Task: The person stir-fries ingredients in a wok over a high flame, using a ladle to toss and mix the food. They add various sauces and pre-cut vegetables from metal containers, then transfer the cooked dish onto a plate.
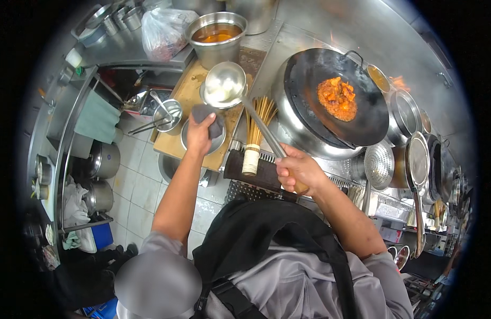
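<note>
My right hand (301,169) grips the wooden handle of a steel ladle (226,81). The ladle's bowl is over a metal bowl (239,103) on the yellowish board, and something pale shows in it. My left hand (201,133) holds a folded dark cloth (210,119) over another metal bowl (184,139). To the right, a black wok (365,123) sits tilted on the range with reddish-orange food (337,97) in it. Between the board and the wok lies a bamboo wok brush (251,159).
A steel pot of orange liquid (217,58) stands at the board's far end beside a clear plastic bag (165,30). Flames show behind the wok. A perforated skimmer (379,165) and strainers (419,153) lie to the right. Another person's blurred head is at bottom left.
</note>
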`<state>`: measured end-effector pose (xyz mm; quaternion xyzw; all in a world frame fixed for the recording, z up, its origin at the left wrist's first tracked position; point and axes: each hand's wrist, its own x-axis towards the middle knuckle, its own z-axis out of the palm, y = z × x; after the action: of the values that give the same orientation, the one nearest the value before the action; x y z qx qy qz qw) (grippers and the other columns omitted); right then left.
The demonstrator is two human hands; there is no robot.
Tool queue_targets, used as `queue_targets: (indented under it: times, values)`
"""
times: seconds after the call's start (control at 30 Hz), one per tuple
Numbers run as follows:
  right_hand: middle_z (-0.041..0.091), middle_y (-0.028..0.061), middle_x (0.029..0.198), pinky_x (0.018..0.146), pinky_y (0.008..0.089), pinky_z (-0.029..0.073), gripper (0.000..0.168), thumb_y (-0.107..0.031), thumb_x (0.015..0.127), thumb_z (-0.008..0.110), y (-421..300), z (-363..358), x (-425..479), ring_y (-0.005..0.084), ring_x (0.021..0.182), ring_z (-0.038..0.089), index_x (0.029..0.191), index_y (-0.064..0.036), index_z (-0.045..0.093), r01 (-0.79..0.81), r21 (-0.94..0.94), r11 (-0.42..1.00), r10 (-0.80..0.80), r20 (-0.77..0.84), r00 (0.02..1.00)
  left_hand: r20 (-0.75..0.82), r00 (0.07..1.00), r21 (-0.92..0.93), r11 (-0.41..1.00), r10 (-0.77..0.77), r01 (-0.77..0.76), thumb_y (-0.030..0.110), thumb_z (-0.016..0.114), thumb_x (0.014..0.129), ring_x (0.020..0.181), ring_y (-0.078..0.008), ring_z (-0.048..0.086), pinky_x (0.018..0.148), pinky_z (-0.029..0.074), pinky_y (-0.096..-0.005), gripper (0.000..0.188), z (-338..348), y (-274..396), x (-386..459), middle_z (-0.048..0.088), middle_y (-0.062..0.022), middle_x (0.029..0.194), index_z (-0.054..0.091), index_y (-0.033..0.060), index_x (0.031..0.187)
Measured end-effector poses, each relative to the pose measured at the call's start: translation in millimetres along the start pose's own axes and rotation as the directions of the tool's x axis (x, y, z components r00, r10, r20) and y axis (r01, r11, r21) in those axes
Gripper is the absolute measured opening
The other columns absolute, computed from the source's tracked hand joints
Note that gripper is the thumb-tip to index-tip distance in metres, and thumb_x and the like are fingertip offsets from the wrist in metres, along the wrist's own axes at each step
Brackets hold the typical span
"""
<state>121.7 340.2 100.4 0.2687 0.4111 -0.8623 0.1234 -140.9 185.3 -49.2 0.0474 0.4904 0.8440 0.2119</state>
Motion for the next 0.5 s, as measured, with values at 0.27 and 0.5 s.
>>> queue_targets:
  times: [0.27,0.5]
  values:
    - [0.047,0.0008,0.071,0.041,0.0238,0.046,0.049,-0.016,0.100,0.045,-17,-90,-104,0.0057,0.046,0.048,0.146,-0.010,0.032,-0.142,0.733,0.666,-0.355,0.478,0.803,-0.029,0.993,-0.004,0.994,-0.112,0.112,0.018,0.064,0.092,0.100,-0.0204,0.062,0.081,0.051,-0.0363,0.032,-3,22,-139,0.064,-0.0066,0.110,0.056,0.0076,0.121]
    - [0.050,0.0013,0.068,0.037,0.0230,0.040,0.025,-0.016,0.097,0.049,-77,-195,-246,0.0085,0.046,0.047,0.121,-0.008,0.051,0.397,0.626,0.671,-0.570,0.092,0.817,-0.118,0.856,-0.099,0.864,-0.503,0.494,0.024,0.063,0.091,0.089,-0.0222,0.062,0.073,0.051,-0.0300,0.038,26,-34,-252,0.065,-0.0104,0.107,0.054,0.0049,0.123]
